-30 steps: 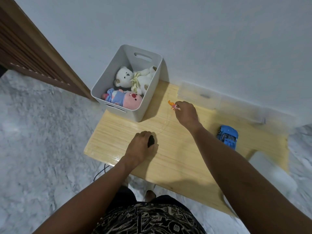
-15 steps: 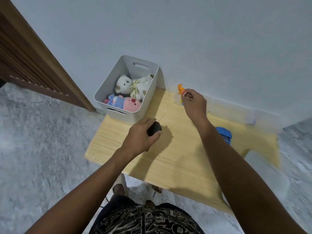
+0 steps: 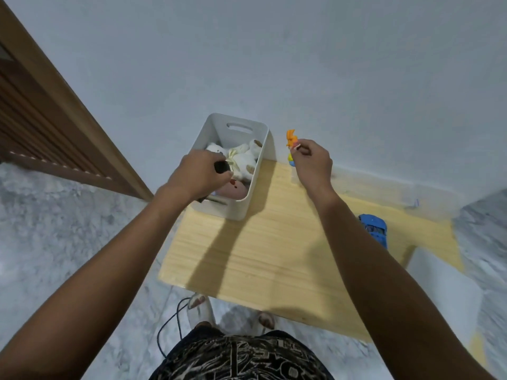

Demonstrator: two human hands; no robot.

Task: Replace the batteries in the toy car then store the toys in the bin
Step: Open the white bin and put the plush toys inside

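Observation:
A white bin point(image 3: 260, 171) stands at the table's far left corner, holding a white plush bear point(image 3: 242, 159) and a pink plush point(image 3: 231, 192). My left hand point(image 3: 199, 175) hovers over the bin and grips a small black object point(image 3: 221, 167). My right hand point(image 3: 311, 161) is raised just right of the bin and pinches a small orange toy point(image 3: 291, 137), with a yellow-blue bit below it. The blue toy car point(image 3: 374, 229) lies on the table at the right, partly behind my right forearm.
The low wooden table point(image 3: 274, 256) sits against a white wall. A clear plastic box point(image 3: 356, 185) lies along the wall edge. A white object point(image 3: 444, 294) is at the table's right front. A wooden door point(image 3: 41, 119) stands left; a cable point(image 3: 170, 325) lies by my feet.
My left hand lifted the black object off the table and carried it over the bin. My right hand rose with the orange toy toward the wall beside the bin.

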